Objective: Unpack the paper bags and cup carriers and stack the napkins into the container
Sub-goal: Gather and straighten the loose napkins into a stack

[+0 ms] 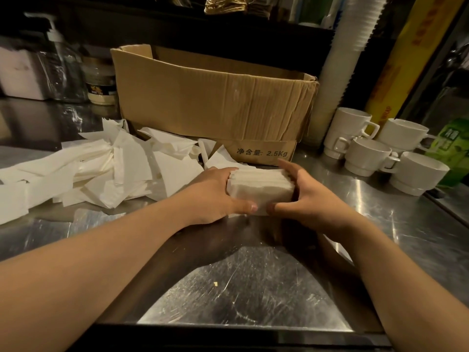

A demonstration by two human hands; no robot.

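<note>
Both hands, left hand (215,191) and right hand (308,196), clamp the napkin stack (261,186) by its ends, long axis crosswise, cardboard box (210,97) straight ahead.

Dim, warm light; glare streaks the steel tabletop (253,288), arm shadows cross it, edges bend, background shelves blur.

We note white ceramic mugs (368,146) clustered at right on the steel counter (253,283), some stacked. Far right: a tall sleeve of white cups (342,59), a yellow roll box (403,62), and a green carton (454,146). Far left: a pump bottle (57,57) beside a jar (100,82).
</note>
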